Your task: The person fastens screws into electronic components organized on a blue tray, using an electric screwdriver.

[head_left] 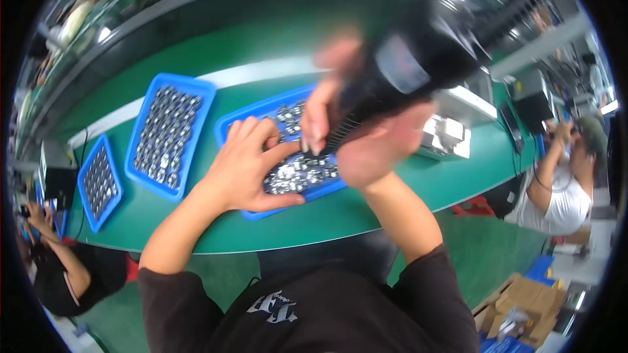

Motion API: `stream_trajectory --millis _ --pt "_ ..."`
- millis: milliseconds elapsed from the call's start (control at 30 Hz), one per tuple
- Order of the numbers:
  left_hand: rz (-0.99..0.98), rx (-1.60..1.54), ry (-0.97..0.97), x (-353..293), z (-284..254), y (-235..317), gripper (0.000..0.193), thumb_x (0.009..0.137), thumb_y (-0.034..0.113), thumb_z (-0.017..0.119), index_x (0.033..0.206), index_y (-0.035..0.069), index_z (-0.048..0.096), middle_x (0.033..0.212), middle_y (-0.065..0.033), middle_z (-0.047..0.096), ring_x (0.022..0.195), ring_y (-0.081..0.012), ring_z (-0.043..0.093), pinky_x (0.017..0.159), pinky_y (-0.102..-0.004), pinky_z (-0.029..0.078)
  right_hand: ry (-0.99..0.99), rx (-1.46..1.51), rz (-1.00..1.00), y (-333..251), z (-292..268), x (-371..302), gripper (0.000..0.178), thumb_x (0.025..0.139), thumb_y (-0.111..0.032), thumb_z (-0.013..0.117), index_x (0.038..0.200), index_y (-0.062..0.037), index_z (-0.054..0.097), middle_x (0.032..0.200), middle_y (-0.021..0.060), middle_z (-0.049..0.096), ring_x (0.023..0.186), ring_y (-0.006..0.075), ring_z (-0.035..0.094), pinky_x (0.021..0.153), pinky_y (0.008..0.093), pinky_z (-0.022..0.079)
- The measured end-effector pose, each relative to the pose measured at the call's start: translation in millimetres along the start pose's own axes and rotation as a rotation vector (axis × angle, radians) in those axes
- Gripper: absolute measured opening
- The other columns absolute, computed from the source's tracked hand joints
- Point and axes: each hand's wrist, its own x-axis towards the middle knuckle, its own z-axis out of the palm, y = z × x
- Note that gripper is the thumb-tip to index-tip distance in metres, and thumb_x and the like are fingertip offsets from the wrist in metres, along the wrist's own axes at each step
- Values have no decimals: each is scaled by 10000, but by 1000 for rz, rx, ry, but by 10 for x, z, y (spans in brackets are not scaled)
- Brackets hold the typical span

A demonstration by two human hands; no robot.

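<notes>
My right hand (pixel 386 147) is wrapped round a black electric screwdriver (pixel 418 59), which is large and blurred close to the camera. Its lower end points down into a blue tray (pixel 261 214) of small shiny metal parts (pixel 284 176). My left hand (pixel 245 163) lies over the tray's left side with thumb and forefinger spread wide. The left forefinger reaches to the parts right beside the screwdriver's lower end. Whether its tip presses on one part I cannot make out. The screwdriver and my right hand hide the tray's right portion.
Left of my hands, a second blue tray (pixel 181 188) and a smaller blue tray (pixel 97 227) hold similar metal parts in rows. A box of pale metal pieces (pixel 451 137) stands right on the green table (pixel 314 225). People sit at both sides, one in white (pixel 556 196).
</notes>
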Motion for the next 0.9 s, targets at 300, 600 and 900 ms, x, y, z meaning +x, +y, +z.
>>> stream_trajectory --millis 300,600,900 --pt "-29 -15 -26 -83 -39 -29 721 671 618 782 1105 48 706 937 -84 443 866 -256 445 767 -379 336 35 -6 1 294 30 -32 1080 764 -950 359 1193 39 415 591 109 516 467 204 517 480 309 465" --pt "-42 5 -38 -74 -27 -44 736 682 637 763 1105 37 709 936 -84 445 883 -258 448 777 -386 344 54 -31 31 374 40 -35 1071 767 -946 357 1199 32 419 592 108 524 470 202 516 487 304 467" --pt "-29 -7 -21 -82 -15 -52 733 685 637 761 1092 29 711 942 -89 455 880 -263 452 780 -385 348 84 -34 71 370 72 -55 1095 739 -972 329 1204 16 414 589 103 520 457 194 500 483 305 460"
